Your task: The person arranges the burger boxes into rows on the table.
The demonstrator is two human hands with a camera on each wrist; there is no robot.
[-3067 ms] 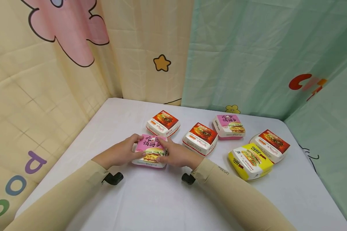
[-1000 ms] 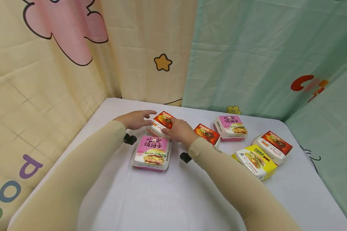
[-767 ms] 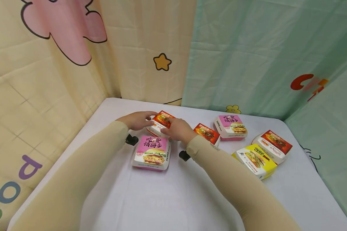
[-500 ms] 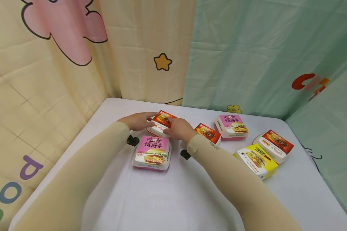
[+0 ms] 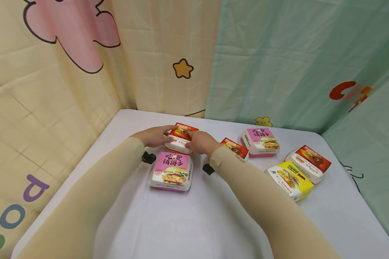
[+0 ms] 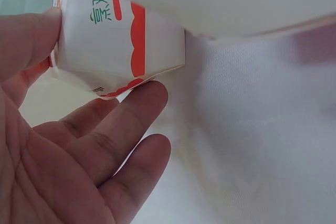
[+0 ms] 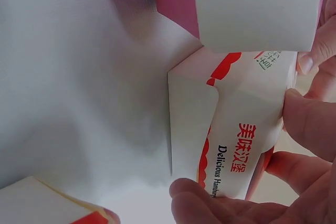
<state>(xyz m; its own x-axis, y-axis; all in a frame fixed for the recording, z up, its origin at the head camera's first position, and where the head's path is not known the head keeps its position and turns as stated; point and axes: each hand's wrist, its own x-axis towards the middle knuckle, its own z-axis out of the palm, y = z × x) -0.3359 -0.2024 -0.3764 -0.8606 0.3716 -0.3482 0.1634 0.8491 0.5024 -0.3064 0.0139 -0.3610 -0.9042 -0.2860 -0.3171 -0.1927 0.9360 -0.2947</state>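
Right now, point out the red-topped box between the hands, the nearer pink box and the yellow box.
Red-topped box [image 5: 180, 136], head view: on its top.
Nearer pink box [image 5: 171, 170], head view: on its top.
Yellow box [image 5: 290, 178], head view: on its printed top.

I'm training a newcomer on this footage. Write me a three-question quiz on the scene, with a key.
1. True or false: the left hand and the right hand both touch the same red-topped box.
2. How many boxes show in the head view?
3. Which hand is nearer the yellow box?

Key:
1. True.
2. Six.
3. The right hand.
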